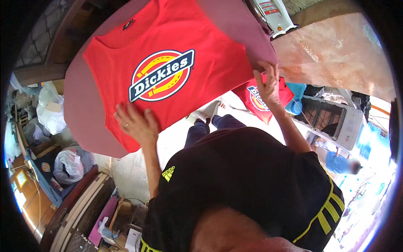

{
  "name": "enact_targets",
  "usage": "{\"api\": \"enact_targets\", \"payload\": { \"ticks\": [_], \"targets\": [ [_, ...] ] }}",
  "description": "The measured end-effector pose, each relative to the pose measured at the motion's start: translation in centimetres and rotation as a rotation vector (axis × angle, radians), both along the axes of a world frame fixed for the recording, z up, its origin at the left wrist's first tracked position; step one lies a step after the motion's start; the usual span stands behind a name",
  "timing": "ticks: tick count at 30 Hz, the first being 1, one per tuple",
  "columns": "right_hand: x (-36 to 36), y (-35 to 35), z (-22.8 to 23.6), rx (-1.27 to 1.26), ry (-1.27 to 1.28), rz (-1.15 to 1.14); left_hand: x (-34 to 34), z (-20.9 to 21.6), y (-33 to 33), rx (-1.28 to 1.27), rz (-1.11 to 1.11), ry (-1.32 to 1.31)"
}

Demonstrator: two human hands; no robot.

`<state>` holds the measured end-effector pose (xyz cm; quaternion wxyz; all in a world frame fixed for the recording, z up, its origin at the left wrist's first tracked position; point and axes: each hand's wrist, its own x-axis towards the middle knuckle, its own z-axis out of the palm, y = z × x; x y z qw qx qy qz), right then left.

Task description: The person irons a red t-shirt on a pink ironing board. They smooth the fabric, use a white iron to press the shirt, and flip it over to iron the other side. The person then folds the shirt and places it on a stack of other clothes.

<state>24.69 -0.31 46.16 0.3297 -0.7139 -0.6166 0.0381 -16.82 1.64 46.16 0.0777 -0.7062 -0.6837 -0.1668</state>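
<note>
A red shirt [210, 46] with a round printed logo lies spread on a mauve padded ironing board [82, 105]. My left hand [137, 125] rests flat on the shirt's lower left part, beside the print, with the fingers spread. At the board's right edge, near the hem corner, is my right hand [269, 86]. Its fingers are apart, and I see nothing gripped between them. Just below the board, partly behind my right hand and forearm, another red piece of clothing [255, 105] with a similar print is visible.
A white and silver appliance [277, 17] stands at the board's far right end. Plastic bags [52, 107] and wooden boards [77, 206] crowd the left side. To the right are a white-framed machine [346, 126] and another person in blue [337, 163].
</note>
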Motion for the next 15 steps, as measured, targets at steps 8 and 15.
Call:
{"api": "enact_targets", "payload": {
  "ticks": [8, 15],
  "targets": [
    [-0.4, -3.2, -5.8, -0.168, 1.182, -0.016, 22.2, 0.5, 9.5, 0.006, -0.815, -0.335],
    [1.8, -3.1, -4.2, -0.085, 0.627, 0.036, 25.2, -0.3, 11.3, -0.001, -0.835, -0.324]
  ]
}}
